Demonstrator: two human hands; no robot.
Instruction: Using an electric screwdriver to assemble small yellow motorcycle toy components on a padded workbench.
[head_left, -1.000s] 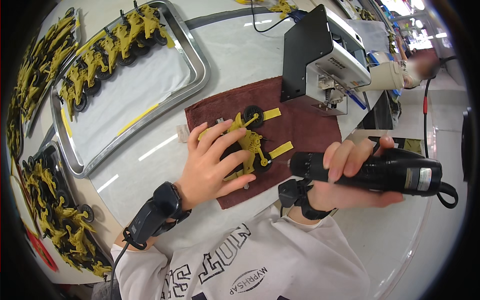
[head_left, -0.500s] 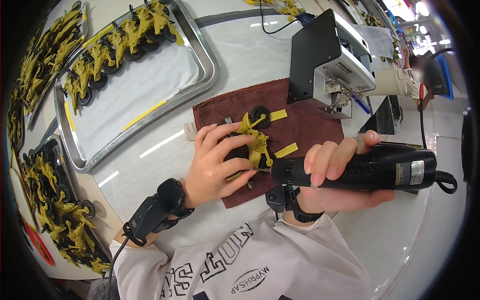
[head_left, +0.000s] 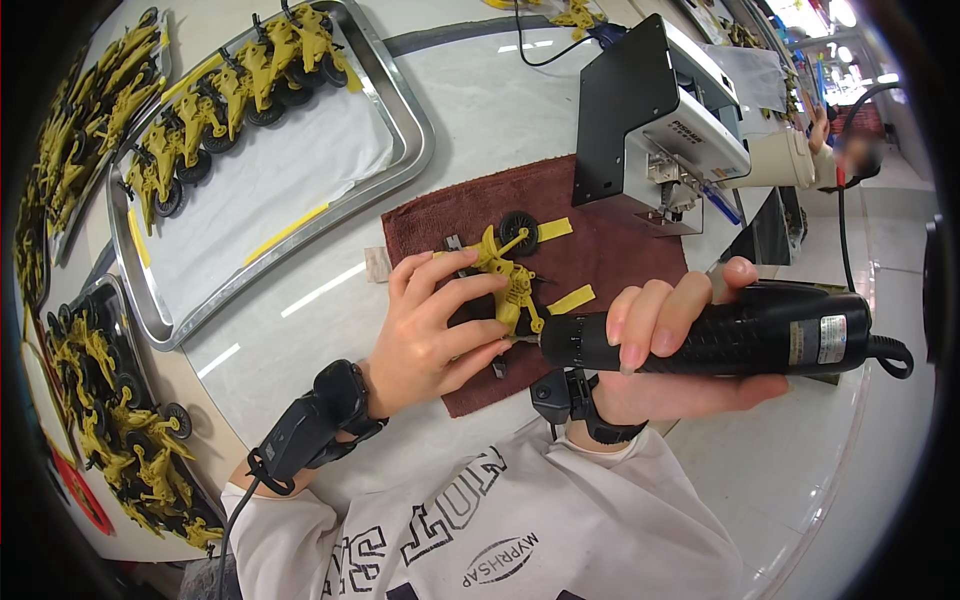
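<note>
My left hand (head_left: pixel 432 325) presses down on a yellow toy motorcycle (head_left: pixel 505 270) with a black wheel, which lies on a dark red cloth (head_left: pixel 620 250). My right hand (head_left: pixel 665 345) grips a black electric screwdriver (head_left: pixel 730 335), held level with its tip pointing left against the lower end of the toy, beside my left fingertips. Two loose yellow strips lie on the cloth next to the toy. A black band with a cable sits on each wrist.
A metal tray (head_left: pixel 400 120) at the back left holds a row of yellow toy motorcycles on white padding. More trays of yellow toys (head_left: pixel 110 400) line the left edge. A black and white machine (head_left: pixel 650 120) stands behind the cloth. The screwdriver's cable runs off to the right.
The screwdriver has swung left and its tip now meets the toy. My left hand has shifted its hold on the toy, and the view has moved closer.
</note>
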